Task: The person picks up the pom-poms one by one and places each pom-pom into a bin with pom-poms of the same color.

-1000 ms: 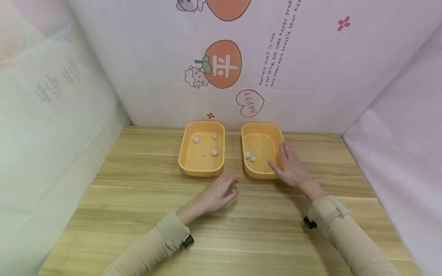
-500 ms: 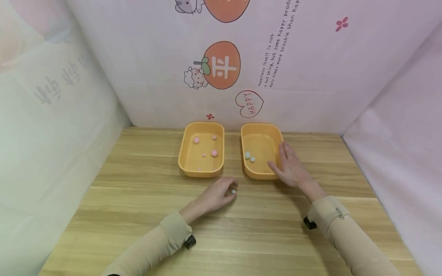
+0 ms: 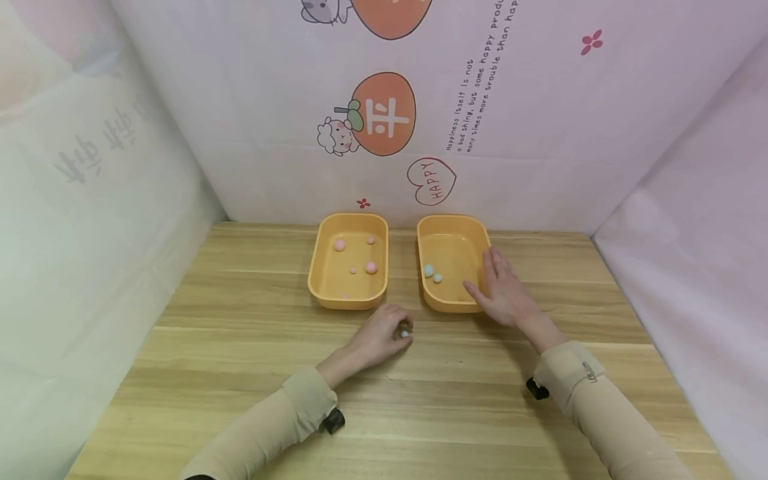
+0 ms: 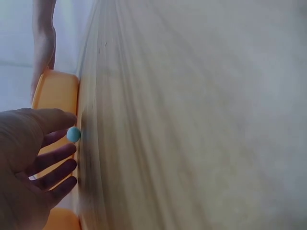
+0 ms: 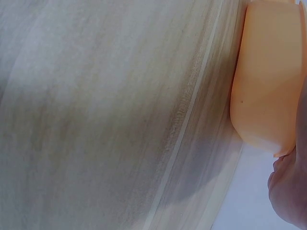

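Observation:
My left hand (image 3: 379, 337) is low over the table in front of the two trays, its fingers loosely bent around a small pale blue ball (image 3: 405, 334). In the left wrist view the ball (image 4: 73, 134) lies at the wood surface between thumb and fingertips; a firm pinch does not show. My right hand (image 3: 507, 293) rests on the right side of the right yellow tray (image 3: 453, 307), fingers straight along the rim and thumb over the inside. Two pale blue balls (image 3: 429, 271) lie in that tray. In the left yellow tray (image 3: 348, 304) are several pink balls (image 3: 371, 268).
Both trays stand at the back of the wooden table (image 3: 456, 400), near a printed cloth backdrop (image 3: 510, 180). White cloth (image 3: 90, 220) closes off the left side, and more hangs on the right. A narrow strip of table separates the trays.
The left thumb and fingers have drawn closer together around the pale blue ball, which stays in about the same spot. My right hand keeps its place on the right tray.

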{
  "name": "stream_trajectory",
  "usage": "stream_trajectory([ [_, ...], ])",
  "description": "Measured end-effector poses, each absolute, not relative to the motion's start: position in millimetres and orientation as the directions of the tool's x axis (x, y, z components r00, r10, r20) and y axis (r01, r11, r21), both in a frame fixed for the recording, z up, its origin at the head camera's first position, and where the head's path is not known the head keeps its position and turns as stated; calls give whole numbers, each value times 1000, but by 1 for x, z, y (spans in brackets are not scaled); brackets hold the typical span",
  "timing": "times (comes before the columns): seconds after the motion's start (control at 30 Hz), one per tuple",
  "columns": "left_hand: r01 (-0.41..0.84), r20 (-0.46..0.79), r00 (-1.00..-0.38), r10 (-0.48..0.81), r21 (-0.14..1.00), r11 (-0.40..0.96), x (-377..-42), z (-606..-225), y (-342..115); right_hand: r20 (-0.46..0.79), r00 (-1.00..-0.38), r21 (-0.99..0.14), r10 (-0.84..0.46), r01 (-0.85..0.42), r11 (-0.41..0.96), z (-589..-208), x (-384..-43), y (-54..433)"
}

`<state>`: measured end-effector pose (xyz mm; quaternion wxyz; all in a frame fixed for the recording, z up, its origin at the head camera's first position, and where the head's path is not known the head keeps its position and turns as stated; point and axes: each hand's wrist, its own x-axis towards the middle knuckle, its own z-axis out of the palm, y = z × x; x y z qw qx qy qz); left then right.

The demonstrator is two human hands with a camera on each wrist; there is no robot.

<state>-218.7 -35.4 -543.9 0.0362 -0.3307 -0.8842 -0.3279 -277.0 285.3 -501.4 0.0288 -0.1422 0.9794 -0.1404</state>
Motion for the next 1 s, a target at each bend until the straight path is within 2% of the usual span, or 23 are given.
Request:
stream_trajectory([
  [0.47,536,177,-832,526,503,678,-213,-531,-40,-15,-955,-290,-295,-278,916,-500,-276,284],
  [0.77,571,168,-806,568,475,669,-217,-531,-45,-10,-954,-292,-299,-283,914,-499,-277,284],
  [1.0,663,280,-736,616,478,575,-218,-532,-44,-15,-956,-284,-293,-277,918,-501,-277,286],
])
